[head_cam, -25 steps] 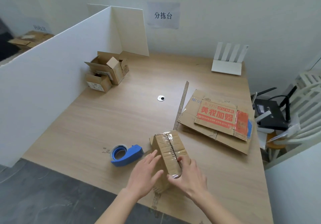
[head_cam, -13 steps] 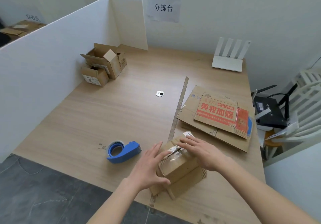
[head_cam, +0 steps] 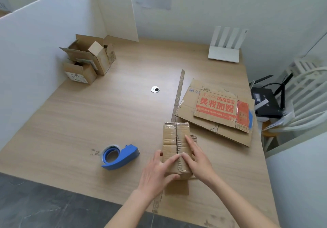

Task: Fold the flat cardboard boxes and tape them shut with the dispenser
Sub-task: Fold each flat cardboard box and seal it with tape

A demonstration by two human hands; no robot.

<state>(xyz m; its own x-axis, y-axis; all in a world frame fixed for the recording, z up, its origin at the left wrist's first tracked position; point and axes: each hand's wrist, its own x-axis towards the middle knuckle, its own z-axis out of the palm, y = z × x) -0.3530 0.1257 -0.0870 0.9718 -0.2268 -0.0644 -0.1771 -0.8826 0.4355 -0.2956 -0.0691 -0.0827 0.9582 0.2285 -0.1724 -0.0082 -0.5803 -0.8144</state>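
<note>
Now both hands, L hand (head_cam: 157,169) & R hand (head_cam: 198,160), press flat-fingered on the small cardboard box (head_cam: 177,139); keep flaps butted (seam untaped) w/ one, fetch blue tape dispenser (head_cam: 120,156).

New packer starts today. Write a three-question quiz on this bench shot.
1. True or false: the left hand holds the blue tape dispenser.
2. The seam on top of the small box is: A open, untaped; B covered with tape.
3. Which side of the small box do the flat cardboard sheets lie on?

Key: 1 false, both hands press the box, right hand too. 2 A. 3 right.
</note>
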